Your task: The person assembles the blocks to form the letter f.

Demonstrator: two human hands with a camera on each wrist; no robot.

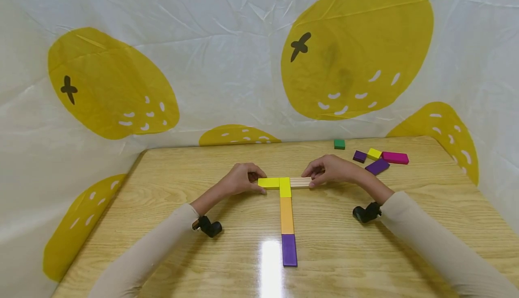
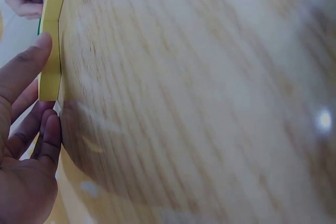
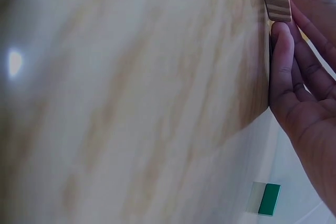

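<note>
head view: take the middle yellow block (image 1: 285, 187) as landmark; it lies on the table (image 1: 182, 167), with an orange block (image 1: 287, 215) meeting its near end and a near purple block (image 1: 289, 250) further toward the person. just left of it, seemingly touching, is the left yellow block (image 1: 269, 183), its outer end pinched between thumb and fingers of the left hand (image 1: 242, 180); just right of it is a pale striped piece (image 1: 300, 182), whose outer end the right hand (image 1: 334, 171) pinches likewise. uneven pressure from the two hands could, i judge, skew the middle yellow block and part it from the orange block, since nothing visible braces the row; a fingertip dragging on release might turn an outer piece. a loose purple piece (image 1: 377, 166) lies beyond and well right of the landmark, near the right arm (image 1: 442, 244), so a careless swing could knock it. fingers cover both outer ends of the row, the left wrist view cuts it off at the top, the right wrist view catches only a corner, and whether the stripes are grooves or separate strips i cannot tell
</note>
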